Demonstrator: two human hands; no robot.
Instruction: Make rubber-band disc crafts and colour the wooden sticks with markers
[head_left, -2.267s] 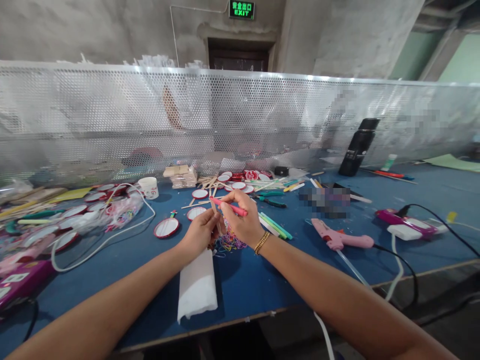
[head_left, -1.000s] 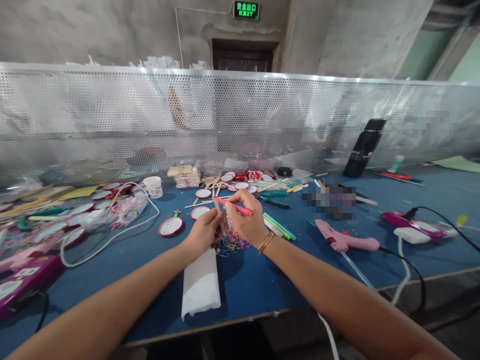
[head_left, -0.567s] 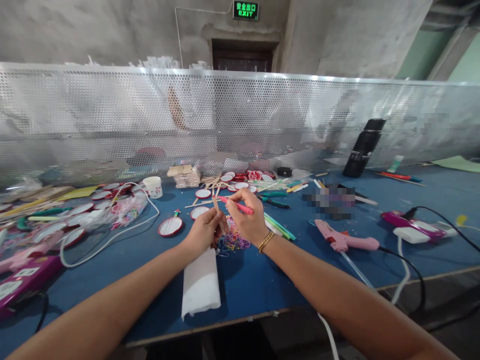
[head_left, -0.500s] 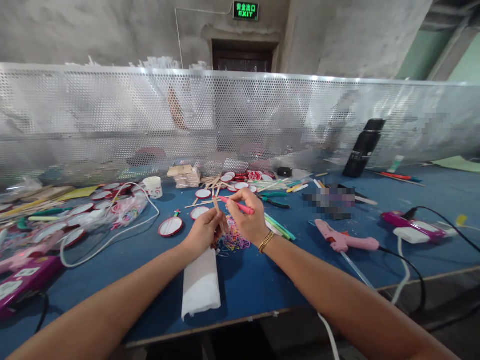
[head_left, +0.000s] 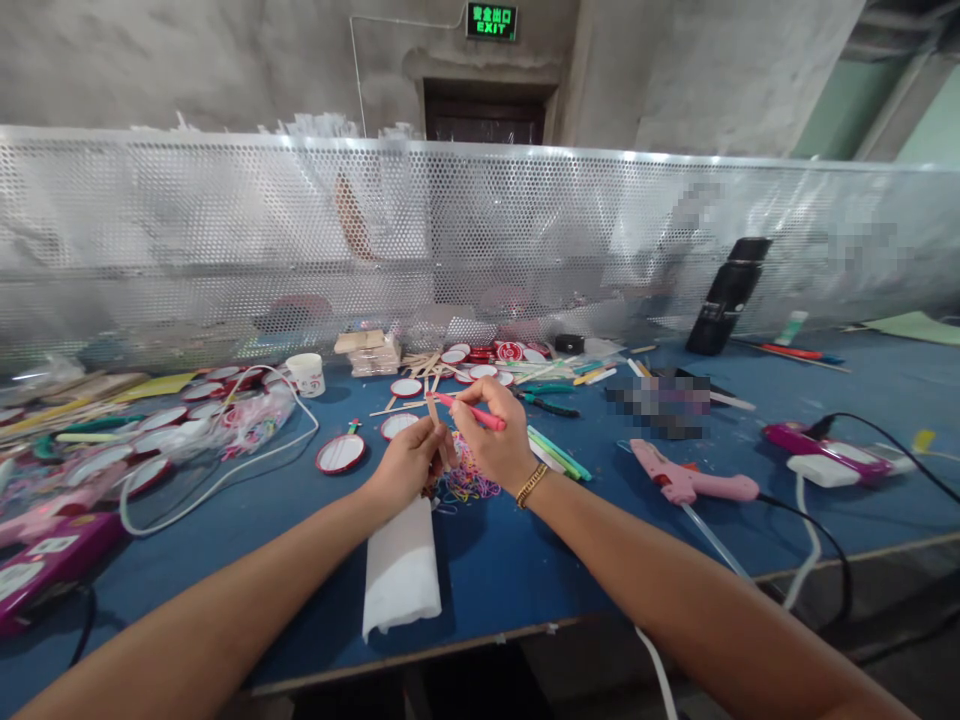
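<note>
My left hand (head_left: 405,463) is closed around a thin wooden stick (head_left: 434,415) that points up and away. My right hand (head_left: 493,437) pinches a pink stick (head_left: 472,411) lying crosswise, its left tip next to the wooden stick's top. Both hands hover over a heap of coloured rubber bands (head_left: 466,482) on the blue table (head_left: 525,560). A gold bracelet (head_left: 531,484) circles my right wrist. A folded white cloth (head_left: 401,575) lies under my left wrist.
A pink glue gun (head_left: 686,480) with a black cord lies to the right. Round red-rimmed discs (head_left: 341,452) and wooden sticks litter the left and far side. A white cup (head_left: 307,373), green pliers (head_left: 546,403) and a black bottle (head_left: 724,295) stand before the perforated metal screen (head_left: 225,240).
The hands have stayed almost in place; the pink stick's tip has shifted only slightly against the wooden stick. The camera moved a little after the earliest frame.
</note>
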